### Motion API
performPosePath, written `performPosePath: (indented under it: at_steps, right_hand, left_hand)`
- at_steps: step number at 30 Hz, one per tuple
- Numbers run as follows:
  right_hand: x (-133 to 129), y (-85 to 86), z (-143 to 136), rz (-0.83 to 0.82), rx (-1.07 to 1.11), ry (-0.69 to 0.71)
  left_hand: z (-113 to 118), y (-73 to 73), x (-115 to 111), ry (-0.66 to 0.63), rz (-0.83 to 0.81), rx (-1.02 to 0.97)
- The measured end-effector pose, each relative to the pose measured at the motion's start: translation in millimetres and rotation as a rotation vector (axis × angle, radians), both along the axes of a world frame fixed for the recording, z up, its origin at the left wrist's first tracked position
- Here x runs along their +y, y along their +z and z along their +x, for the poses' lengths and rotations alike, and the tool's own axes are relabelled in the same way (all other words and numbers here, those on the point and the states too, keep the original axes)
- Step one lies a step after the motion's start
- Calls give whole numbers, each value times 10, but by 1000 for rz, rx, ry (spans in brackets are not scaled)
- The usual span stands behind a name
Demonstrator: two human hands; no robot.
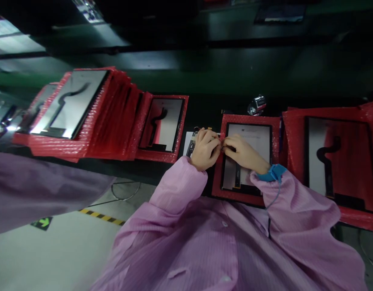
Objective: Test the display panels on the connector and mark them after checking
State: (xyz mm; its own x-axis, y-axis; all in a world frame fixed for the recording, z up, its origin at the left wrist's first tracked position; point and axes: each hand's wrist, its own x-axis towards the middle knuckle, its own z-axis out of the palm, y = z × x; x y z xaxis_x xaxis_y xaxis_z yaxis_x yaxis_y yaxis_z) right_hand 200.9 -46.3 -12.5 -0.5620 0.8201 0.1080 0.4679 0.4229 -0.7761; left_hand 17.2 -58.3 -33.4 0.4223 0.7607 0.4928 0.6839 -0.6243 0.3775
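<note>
My left hand (pixel 205 148) bends over a small dark circuit board (pixel 191 148) with a white edge beside it. Its fingers are pressed together and meet the fingertips of my right hand (pixel 239 151). The right fingers are pinched too, above the left edge of a display panel (pixel 256 137). What lies between the fingertips is too small and hidden to name. The panel rests on a red bubble-wrap sheet (pixel 217 178), with a dark flex cable (pixel 237 178) near its lower end. A blue wrist strap (pixel 271 173) circles my right wrist.
Left stands a tall stack of red bubble-wrap sleeves (pixel 113 117) topped by a display panel (pixel 71 101); another panel (pixel 160 123) lies beside it. Right is a further panel (pixel 338 161) on red wrap. A shiny metallic roll (pixel 257 106) sits behind. A co-worker's sleeve (pixel 43 190) reaches in left.
</note>
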Motion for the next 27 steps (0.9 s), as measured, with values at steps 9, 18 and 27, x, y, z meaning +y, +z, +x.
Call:
performPosePath:
  at_steps: [9, 18, 27]
  right_hand:
    - [40, 95, 233, -198, 96, -53]
    - [353, -152, 620, 258, -346, -858]
    - [318, 93, 716, 356, -160, -800]
  left_hand:
    - [-22, 44, -24, 267, 6, -204]
    - [243, -91, -967, 16, -70, -4]
    - [260, -284, -1075, 40, -154, -46]
